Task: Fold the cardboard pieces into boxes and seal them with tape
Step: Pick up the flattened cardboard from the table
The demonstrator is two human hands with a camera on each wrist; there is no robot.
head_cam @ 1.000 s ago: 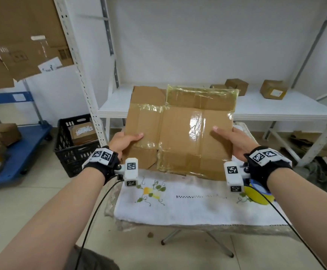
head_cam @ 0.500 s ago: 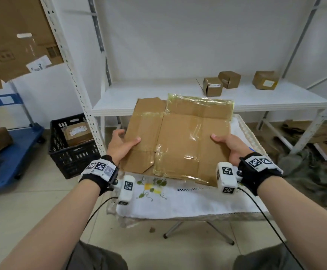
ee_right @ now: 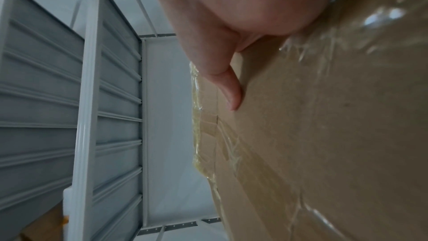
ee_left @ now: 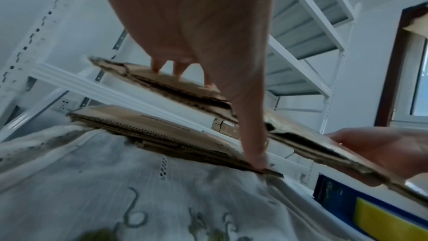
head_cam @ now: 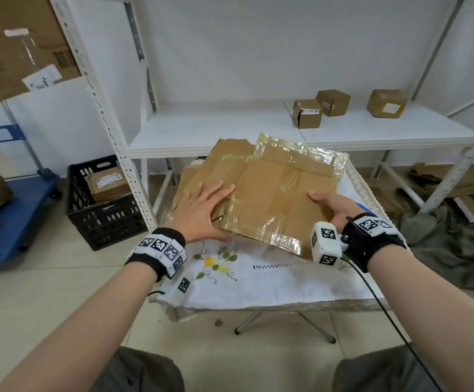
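A flattened brown cardboard piece (head_cam: 275, 193) with glossy clear tape lies tilted low over the cloth-covered table (head_cam: 258, 281). My right hand (head_cam: 334, 207) grips its right edge, thumb on top and fingers underneath; the right wrist view shows that thumb (ee_right: 229, 91) on the taped cardboard (ee_right: 324, 135). My left hand (head_cam: 201, 210) lies flat with fingers spread on the piece's left flap (ee_left: 176, 87). Its thumb (ee_left: 254, 155) reaches down to a second stack of flat cardboard (ee_left: 148, 127) on the table. A blue and yellow tape dispenser (ee_left: 370, 206) sits under the raised right side.
A white shelf (head_cam: 230, 128) behind the table carries three small closed boxes (head_cam: 307, 113). Its perforated upright (head_cam: 111, 128) stands at the left. A black crate (head_cam: 103, 205) holding a box and a blue cart (head_cam: 18, 210) stand on the floor left; cardboard scraps (head_cam: 456, 182) lie right.
The cardboard piece has come down from nearly upright to almost flat over the table. My left hand let go of its left edge and now lies flat on top.
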